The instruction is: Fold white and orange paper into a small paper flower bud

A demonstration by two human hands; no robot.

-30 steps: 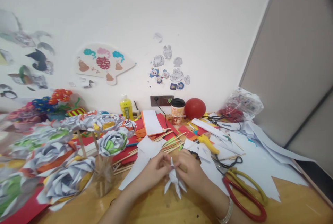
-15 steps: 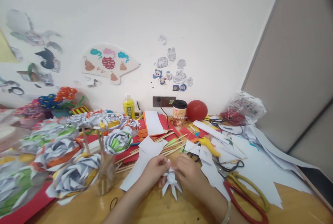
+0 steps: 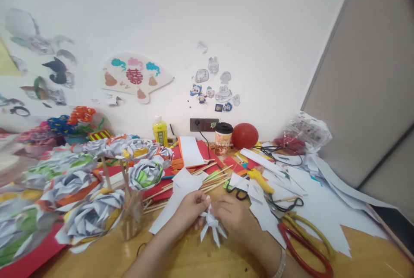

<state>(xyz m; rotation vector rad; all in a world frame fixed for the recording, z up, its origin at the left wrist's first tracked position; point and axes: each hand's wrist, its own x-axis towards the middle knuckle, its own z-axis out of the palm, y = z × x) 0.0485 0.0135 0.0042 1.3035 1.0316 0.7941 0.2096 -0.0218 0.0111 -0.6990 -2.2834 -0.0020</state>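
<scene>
Low over the wooden table [image 3: 194,260], a small white folded-paper flower [image 3: 211,223] with pointed petals hangs between my hands. My left hand [image 3: 193,209] pinches it from the left, thumb and forefinger at its upper tip. On the other side, my right hand [image 3: 231,213] has curled fingers against the flower's upper right edge. Its fingertips are partly hidden, but they appear closed on the paper. White paper sheets [image 3: 186,183] lie just beyond my left hand, and thin wooden sticks [image 3: 213,179] are behind both hands.
Large paper flowers [image 3: 92,215] crowd the left, beside a clear cup [image 3: 132,222] of sticks. At right lie red-handled scissors [image 3: 304,252] and a yellow glue gun [image 3: 260,181]. A lidded paper cup [image 3: 223,140], red balloon [image 3: 245,135] and yellow bottle [image 3: 159,131] stand by the wall.
My right hand's fingers have shifted slightly away from the flower's top, showing more of the paper. The flower has moved a little left; my left hand keeps its pinch.
</scene>
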